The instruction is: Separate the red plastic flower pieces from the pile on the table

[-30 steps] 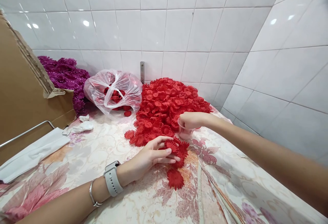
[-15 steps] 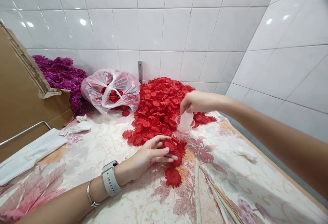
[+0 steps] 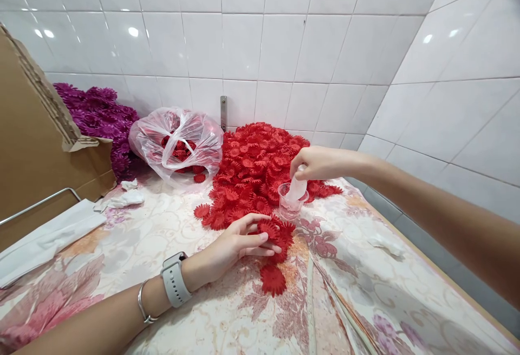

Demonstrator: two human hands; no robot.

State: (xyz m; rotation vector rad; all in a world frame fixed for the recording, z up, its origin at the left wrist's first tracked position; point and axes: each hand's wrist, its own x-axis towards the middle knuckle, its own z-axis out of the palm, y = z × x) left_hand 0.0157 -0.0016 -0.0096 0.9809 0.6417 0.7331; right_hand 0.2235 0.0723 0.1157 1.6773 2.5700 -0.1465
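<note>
My left hand (image 3: pixel 244 241) has its fingers curled round a red artificial flower (image 3: pixel 268 229), low over the table. Other red flowers lie under and beside these fingers, and a single red flower (image 3: pixel 273 280) rests flat just in front of them. My right hand (image 3: pixel 311 163) is closed on a translucent whitish plastic piece (image 3: pixel 298 186); its exact kind I cannot make out. The lower end of this piece is tilted down inside a small clear plastic cup (image 3: pixel 289 211), which stands at the edge of the red flower pile (image 3: pixel 254 165).
Behind my left hand sits a tied clear plastic bag (image 3: pixel 150 146) with red flowers inside. Purple flowers (image 3: pixel 95 119) are heaped by a cardboard box (image 3: pixel 36 144) at left. Long thin strips (image 3: pixel 341 306) lie at front right. Tiled walls (image 3: pixel 280 46) bound the back and right.
My right hand has shifted slightly right, and the plastic piece leans more in the cup, its upper end now showing beside the fingers. The left hand stays in place on the flower.
</note>
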